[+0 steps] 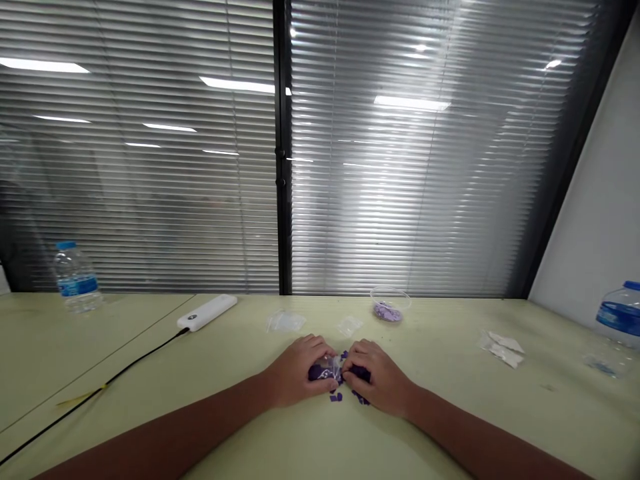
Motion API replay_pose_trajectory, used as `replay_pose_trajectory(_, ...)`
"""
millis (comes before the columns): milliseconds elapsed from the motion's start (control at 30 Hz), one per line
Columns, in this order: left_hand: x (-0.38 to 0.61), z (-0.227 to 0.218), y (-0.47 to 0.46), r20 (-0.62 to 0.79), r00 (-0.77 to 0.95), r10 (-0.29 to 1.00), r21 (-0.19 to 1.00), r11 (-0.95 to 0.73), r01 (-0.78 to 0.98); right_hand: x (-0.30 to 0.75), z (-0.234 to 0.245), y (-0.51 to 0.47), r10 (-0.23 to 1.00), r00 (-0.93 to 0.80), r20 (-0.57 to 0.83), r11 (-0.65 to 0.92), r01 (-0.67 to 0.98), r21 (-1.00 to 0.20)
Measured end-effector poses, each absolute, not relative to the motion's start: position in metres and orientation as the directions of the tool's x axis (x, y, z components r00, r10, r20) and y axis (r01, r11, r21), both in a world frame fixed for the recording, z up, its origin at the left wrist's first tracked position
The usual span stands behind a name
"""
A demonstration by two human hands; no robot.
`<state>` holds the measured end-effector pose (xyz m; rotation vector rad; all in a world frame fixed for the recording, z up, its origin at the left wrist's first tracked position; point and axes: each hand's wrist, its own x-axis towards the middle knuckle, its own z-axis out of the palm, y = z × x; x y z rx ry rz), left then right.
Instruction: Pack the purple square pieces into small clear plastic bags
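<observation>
Both my hands rest on the pale green table (320, 440), meeting in the middle. My left hand (298, 370) and my right hand (376, 379) are closed, fingers pinched on a small clear plastic bag with purple pieces (330, 367) held between them. A few loose purple pieces (336, 397) lie on the table just below the bag. Behind the hands stands a small clear cup (390, 304) with purple pieces in it.
Two empty clear bags (285, 322) (349, 325) lie behind the hands. A white power bank (207, 312) with a black cable (100, 387) sits left. Water bottles stand far left (76, 277) and far right (617, 327). White packets (503, 349) lie right.
</observation>
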<state>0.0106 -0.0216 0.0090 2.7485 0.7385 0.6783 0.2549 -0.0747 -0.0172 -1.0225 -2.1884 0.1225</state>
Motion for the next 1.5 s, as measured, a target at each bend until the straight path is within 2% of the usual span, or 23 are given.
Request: replay_pose_trajectory(1500,0.0093,0.0098,-0.0222,0.376,0.771,0.514,0.318,-0.853,0.414,0.2549,-0.0173,-0.0741,0.709,-0.436,0.554,0.679,0.634,-0.369)
